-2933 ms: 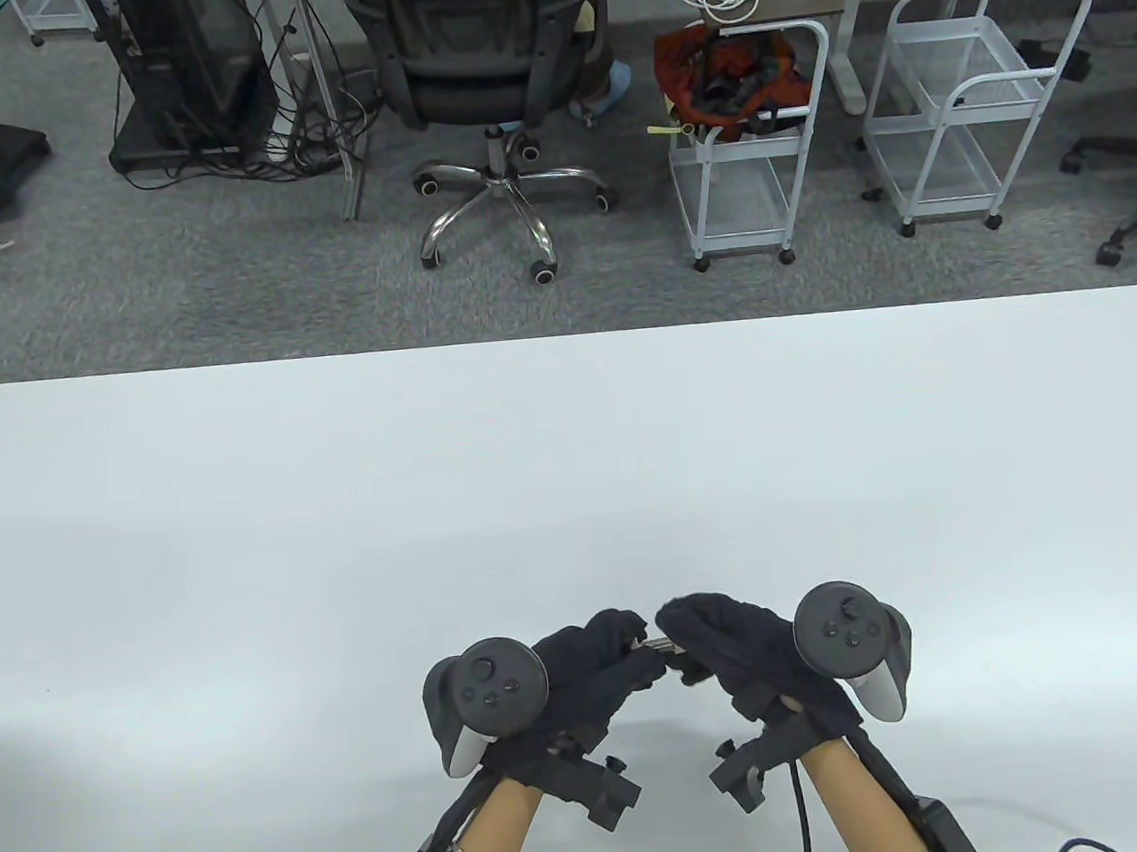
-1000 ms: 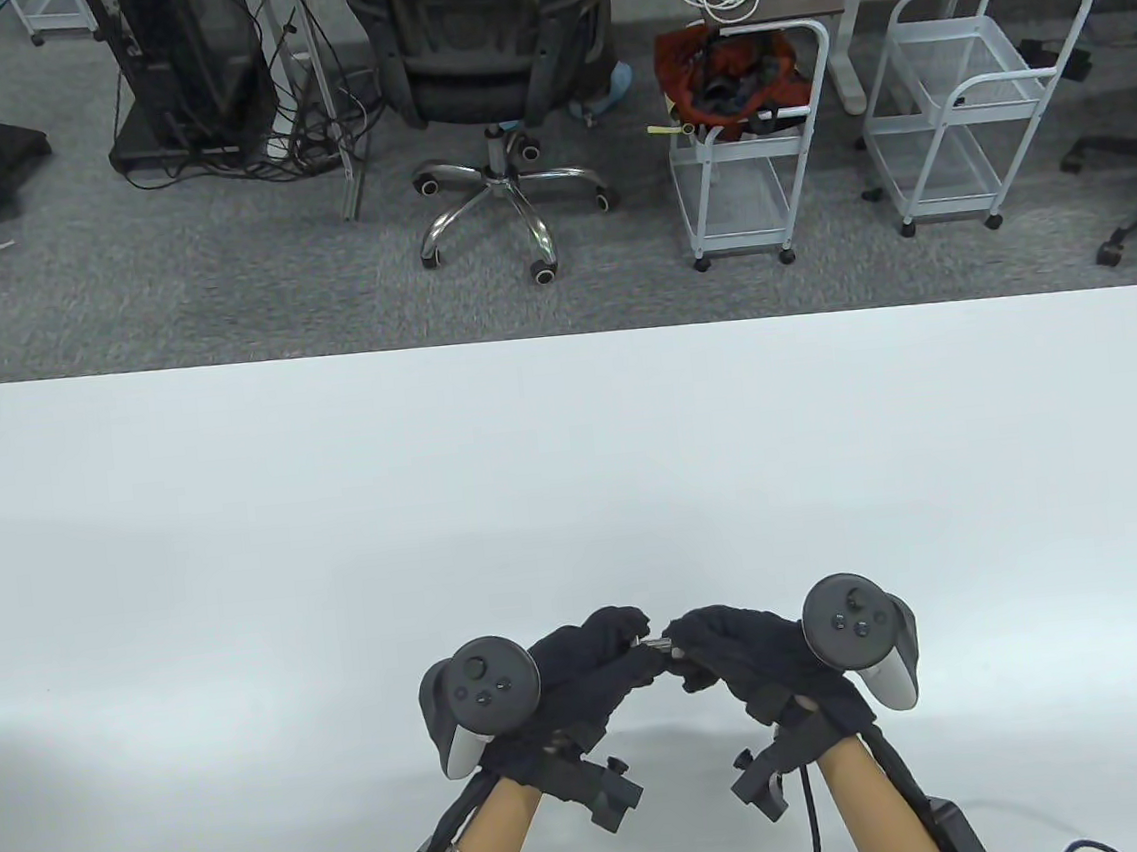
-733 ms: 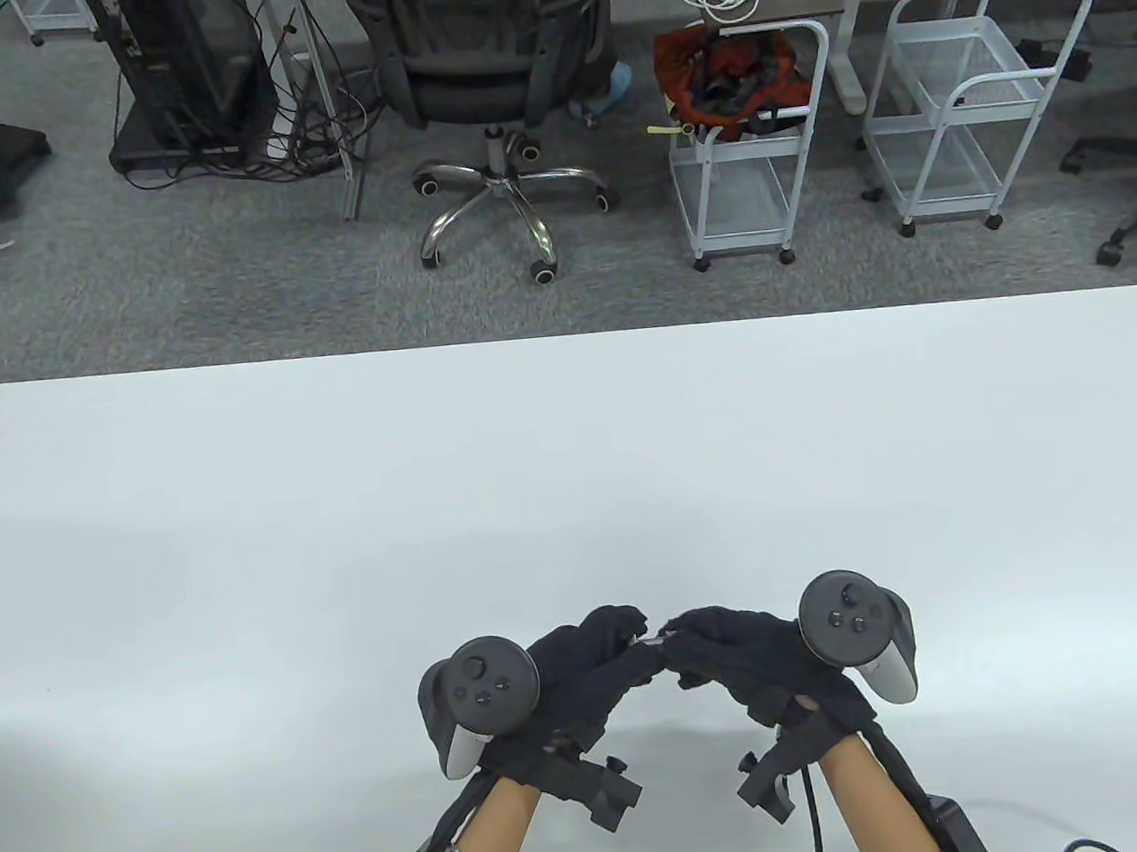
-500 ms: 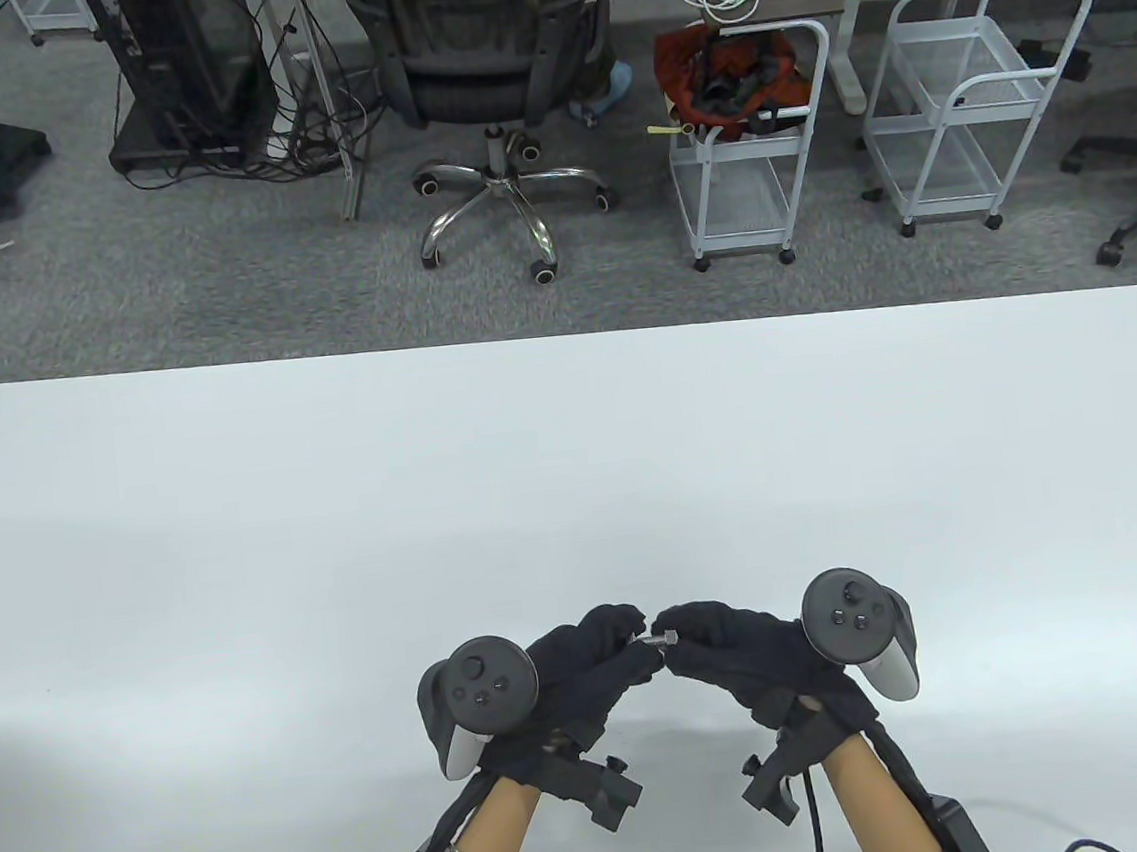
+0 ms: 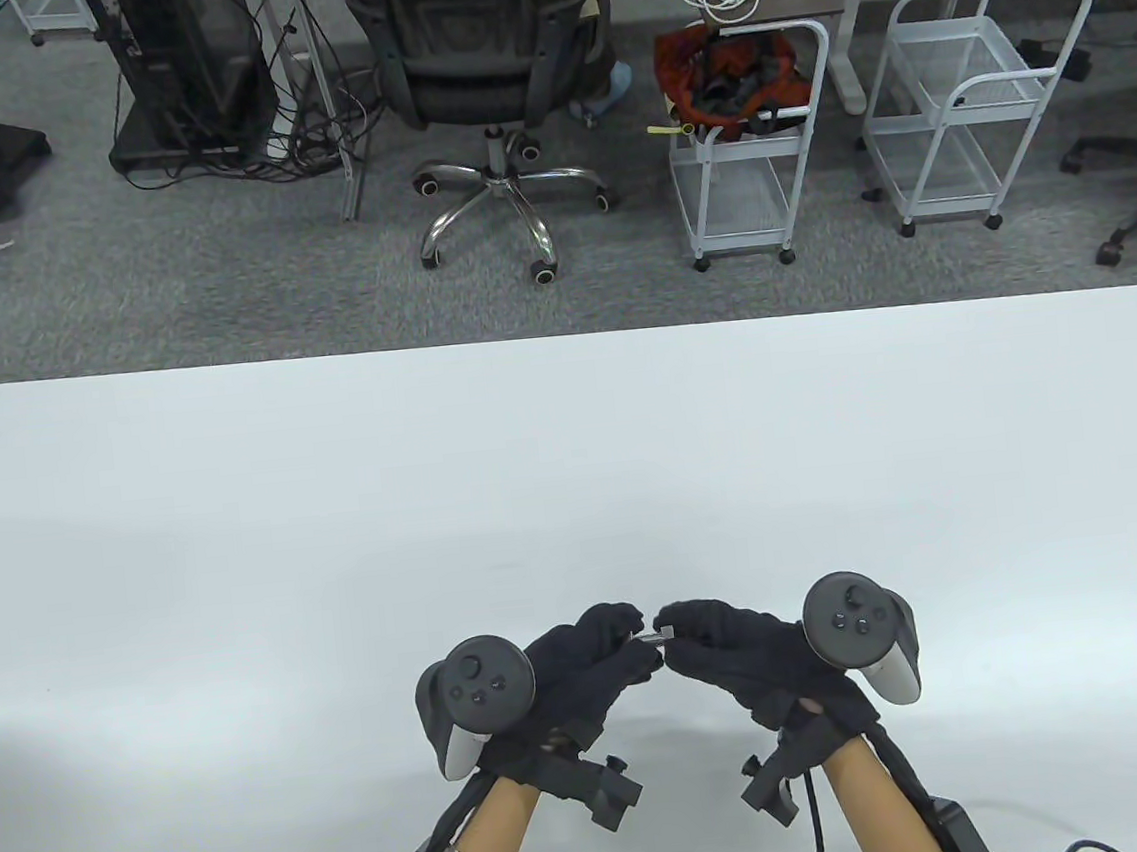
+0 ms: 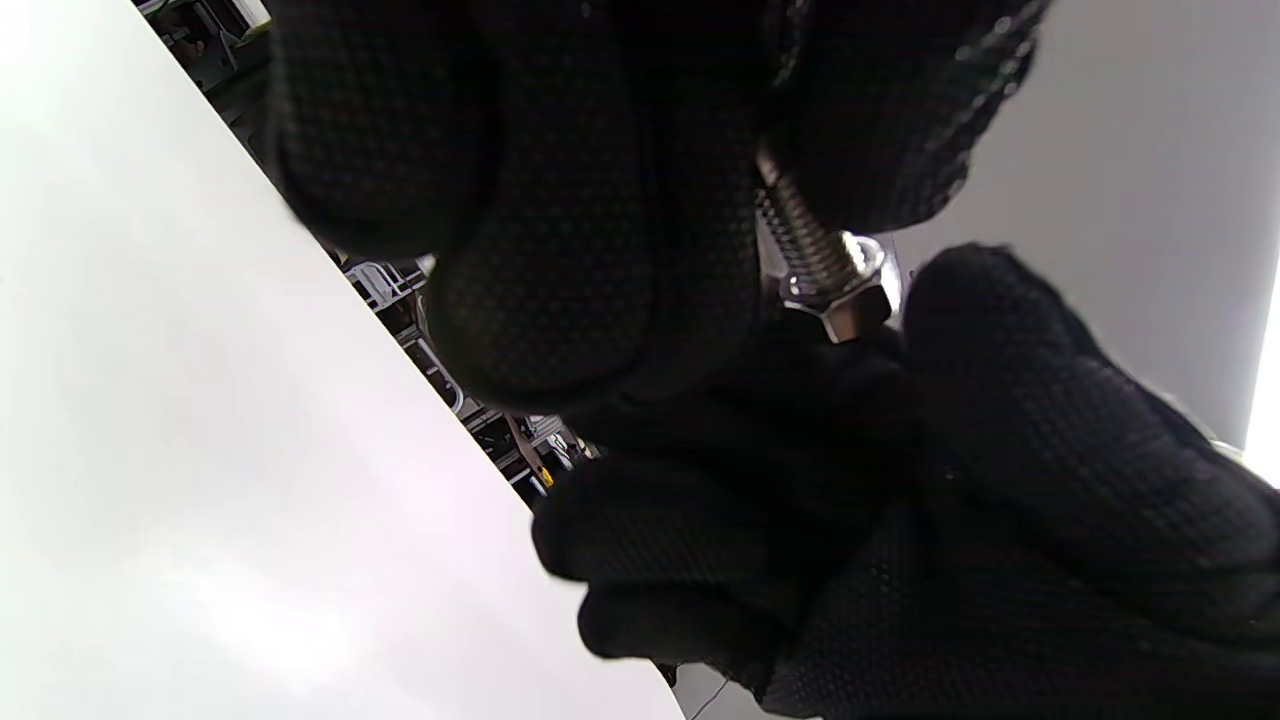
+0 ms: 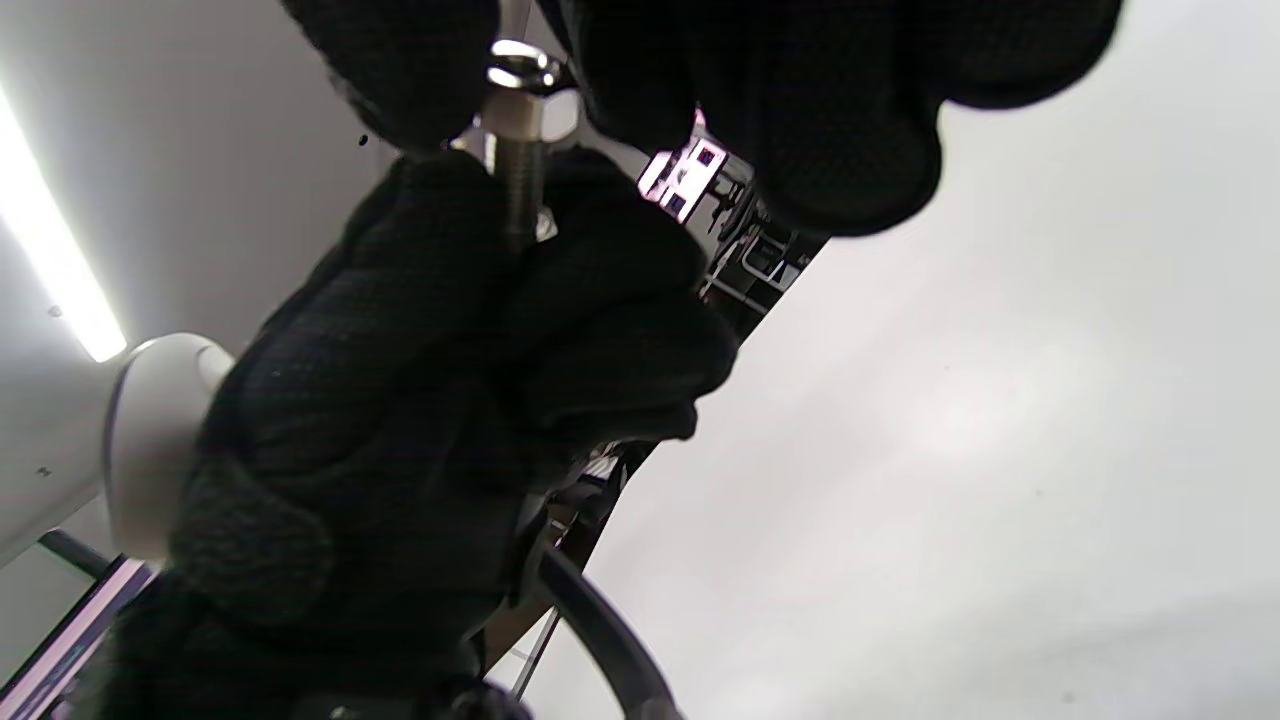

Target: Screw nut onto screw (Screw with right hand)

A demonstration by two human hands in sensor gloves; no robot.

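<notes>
Both gloved hands meet low over the table's near middle. My left hand (image 5: 628, 643) grips a silver threaded screw (image 5: 649, 636) that points right. My right hand (image 5: 671, 630) pinches the hex nut at the screw's tip. In the left wrist view the screw's shaft (image 6: 790, 235) comes out between my left fingers (image 6: 600, 200), with the nut (image 6: 840, 300) on its end and a right fingertip (image 6: 980, 320) beside it. In the right wrist view the nut (image 7: 530, 110) sits between my right fingertips (image 7: 760, 110), and the shaft (image 7: 515, 195) runs down into my left hand (image 7: 450, 330).
The white table (image 5: 572, 466) stretches wide around the hands, its far edge at mid-frame. Beyond it on the grey floor stand an office chair (image 5: 488, 62) and two white wire carts (image 5: 752, 137).
My right hand's fingers have shifted around the nut and its wrist has rolled slightly. Both hands stay at the same spot, and the left hand holds still.
</notes>
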